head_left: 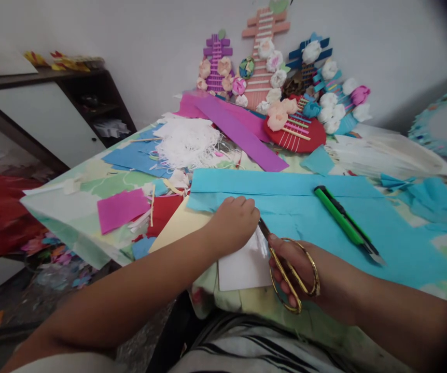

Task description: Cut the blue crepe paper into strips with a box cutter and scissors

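My right hand (291,261) holds gold-handled scissors (290,274), their dark blades pointing up and left toward my left hand (237,223). The left hand is closed beside the blade tips, over the lower edge of a large light blue paper (305,212); what its fingers hold is hidden beneath them. Below both hands lies a white sheet (241,269) with something shiny on it near the blades. On the blue paper, right of the scissors, rests a green box cutter (344,220) with its blade tip out.
Purple paper strips (242,134), white shredded string (188,140) and a magenta piece (123,210) lie on the table. Decorated stick crafts with paper flowers (264,67) lean on the wall. A cabinet (42,116) stands at the left.
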